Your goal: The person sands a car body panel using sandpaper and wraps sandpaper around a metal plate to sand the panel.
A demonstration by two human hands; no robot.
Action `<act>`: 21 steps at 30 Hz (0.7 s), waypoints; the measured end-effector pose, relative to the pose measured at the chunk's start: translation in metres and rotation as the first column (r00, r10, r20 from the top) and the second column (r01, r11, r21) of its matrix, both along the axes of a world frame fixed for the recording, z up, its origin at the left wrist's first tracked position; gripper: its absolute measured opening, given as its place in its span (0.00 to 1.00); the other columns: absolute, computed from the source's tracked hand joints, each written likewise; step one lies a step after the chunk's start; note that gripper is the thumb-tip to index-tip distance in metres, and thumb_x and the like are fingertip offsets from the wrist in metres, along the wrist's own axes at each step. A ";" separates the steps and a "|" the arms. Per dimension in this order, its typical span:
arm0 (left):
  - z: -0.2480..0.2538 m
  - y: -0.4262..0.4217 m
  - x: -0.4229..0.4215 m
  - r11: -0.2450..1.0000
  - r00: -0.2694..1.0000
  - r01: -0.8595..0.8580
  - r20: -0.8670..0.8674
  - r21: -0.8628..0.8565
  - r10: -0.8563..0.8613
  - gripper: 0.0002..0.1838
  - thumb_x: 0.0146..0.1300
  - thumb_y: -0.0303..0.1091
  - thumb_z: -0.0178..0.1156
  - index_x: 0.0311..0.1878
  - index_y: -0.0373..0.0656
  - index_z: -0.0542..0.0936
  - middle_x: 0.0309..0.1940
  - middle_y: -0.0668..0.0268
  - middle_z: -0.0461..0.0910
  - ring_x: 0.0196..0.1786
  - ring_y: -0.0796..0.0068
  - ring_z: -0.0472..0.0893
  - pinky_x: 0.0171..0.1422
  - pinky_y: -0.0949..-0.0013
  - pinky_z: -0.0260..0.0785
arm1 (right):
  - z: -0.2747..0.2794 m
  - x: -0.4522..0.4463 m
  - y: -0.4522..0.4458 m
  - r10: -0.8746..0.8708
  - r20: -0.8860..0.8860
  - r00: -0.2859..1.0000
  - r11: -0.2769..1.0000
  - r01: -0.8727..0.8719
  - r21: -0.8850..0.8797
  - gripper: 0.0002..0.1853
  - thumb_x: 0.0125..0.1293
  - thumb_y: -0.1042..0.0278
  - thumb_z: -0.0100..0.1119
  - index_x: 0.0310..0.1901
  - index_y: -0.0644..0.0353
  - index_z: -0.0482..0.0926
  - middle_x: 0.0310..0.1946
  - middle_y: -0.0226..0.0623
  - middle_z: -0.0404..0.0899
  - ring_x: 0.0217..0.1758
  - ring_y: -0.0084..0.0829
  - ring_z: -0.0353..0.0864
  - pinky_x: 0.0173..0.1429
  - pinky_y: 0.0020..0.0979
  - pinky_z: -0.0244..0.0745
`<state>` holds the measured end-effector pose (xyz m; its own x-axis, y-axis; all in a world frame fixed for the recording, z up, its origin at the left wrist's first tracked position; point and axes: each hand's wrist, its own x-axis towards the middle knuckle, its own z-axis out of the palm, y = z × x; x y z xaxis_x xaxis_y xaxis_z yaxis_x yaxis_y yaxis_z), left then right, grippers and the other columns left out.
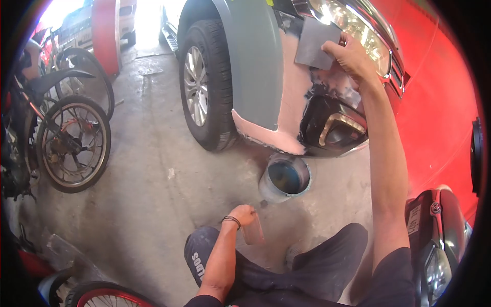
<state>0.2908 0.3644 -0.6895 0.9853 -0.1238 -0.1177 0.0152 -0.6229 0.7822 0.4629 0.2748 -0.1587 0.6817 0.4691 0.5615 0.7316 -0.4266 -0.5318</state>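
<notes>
Up by the headlight [365,33], my right hand [353,57] pinches a grey sheet of sandpaper [313,45] between thumb and fingers. The sheet is in front of the car's bumper; whether it touches cannot be told. Pink filler [289,110] covers part of the bumper beside a grey-primed panel [253,66]. Low over my knee, my left hand [243,215] is closed on a flat, translucent pinkish piece [253,233], which hangs down from the fingers. A bucket [271,189] with dark liquid stands on the floor under the bumper.
The car's front wheel [204,84] is left of the bumper. Motorbike and bicycle wheels [74,143] stand on the left, with a red-rimmed wheel [110,299] at bottom left. A dark motorcycle [434,225] stands at right, near a red surface [429,123]. The floor [148,204] is concrete.
</notes>
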 end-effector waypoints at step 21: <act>0.000 -0.012 0.008 0.999 1.000 0.006 0.018 -0.051 -0.005 0.21 0.70 0.48 0.61 0.47 0.36 0.86 0.47 0.42 0.86 0.55 0.40 0.84 0.59 0.46 0.75 | 0.003 0.007 0.083 -0.336 0.433 0.837 0.907 0.412 -0.093 0.23 0.68 0.47 0.63 0.49 0.63 0.83 0.40 0.51 0.89 0.51 0.48 0.89 0.60 0.46 0.79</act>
<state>0.2990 0.3525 -0.6900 0.9865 -0.1347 -0.0937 -0.0022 -0.5819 0.8133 0.4698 0.3582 -0.1560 0.5603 0.3401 0.7552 0.6287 -0.7682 -0.1205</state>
